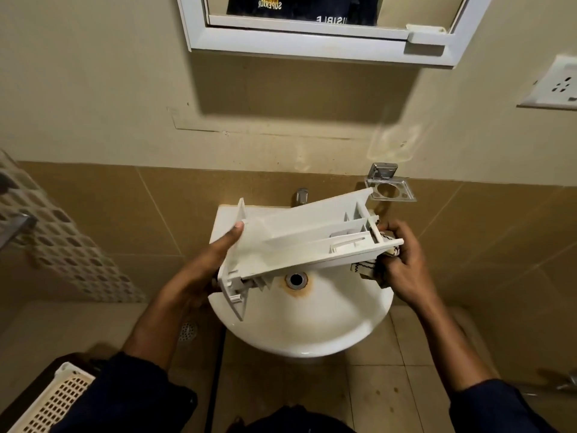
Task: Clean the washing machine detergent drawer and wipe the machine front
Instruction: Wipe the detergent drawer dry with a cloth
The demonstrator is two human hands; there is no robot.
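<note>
A white detergent drawer (299,242) is held tilted above a white sink (312,323). The left hand (199,276) grips its front panel end, thumb on the rim; the right hand (402,260) holds a patterned cloth (363,267) against the far end. A mirror cabinet (318,42) hangs above.

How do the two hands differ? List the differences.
The left hand grips the detergent drawer at its front-panel end, thumb stretched along the panel; the right hand grips a patterned cloth at the drawer's rear end. The left hand's fingers are hidden under the drawer; the right hand's fingers show, curled. Both are at the sink.
</note>
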